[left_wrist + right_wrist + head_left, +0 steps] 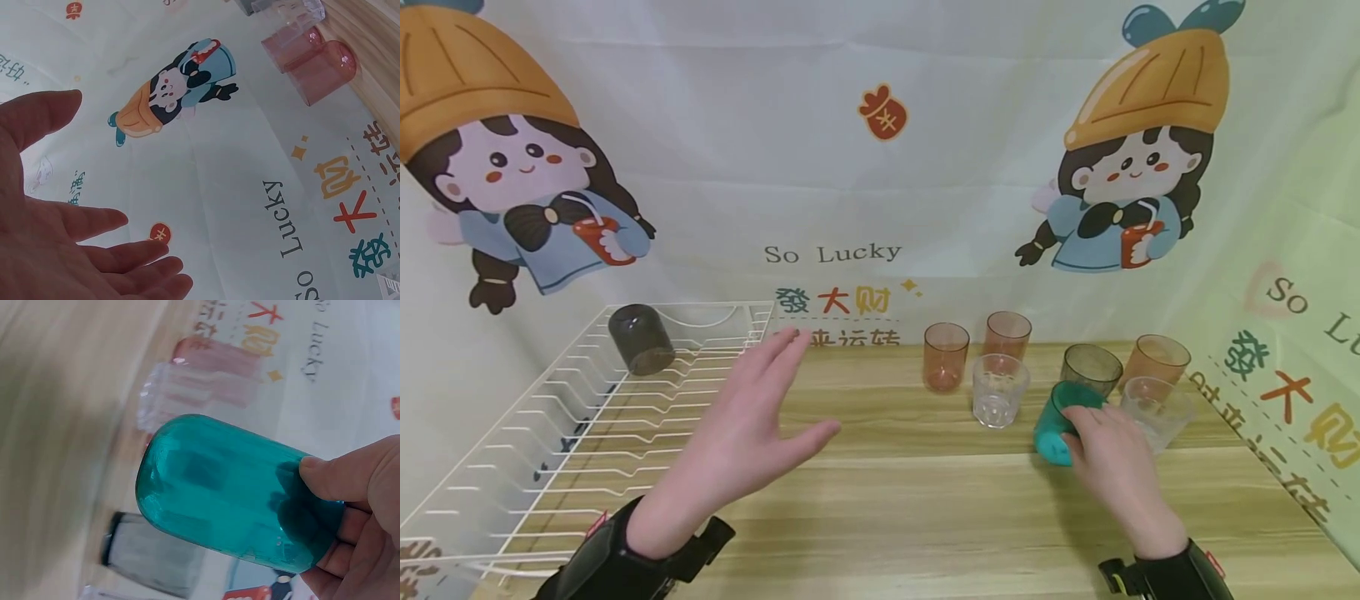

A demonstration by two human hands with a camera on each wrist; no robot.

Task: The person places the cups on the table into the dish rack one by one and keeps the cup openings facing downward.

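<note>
My right hand (1112, 454) grips a teal glass (1054, 429) near its rim, thumb on one side and fingers on the other. In the right wrist view the teal glass (231, 494) is tilted, its rounded base pointing left toward the table. Behind it in the head view stand a grey glass (1092, 367) and an orange-tinted glass (1156, 358), with a clear glass (1161, 412) beside my fingers. My left hand (745, 425) hovers near the rack with fingers spread and nothing in it; the left wrist view shows its palm (37, 250) bare.
A white wire rack (617, 442) stands on the left, a dark grey glass (642, 340) lying tilted at its far end. Two pink glasses (946, 358) and another clear glass (1000, 392) stand mid-table. A printed cloth (820, 167) hangs behind the wooden table (910, 517).
</note>
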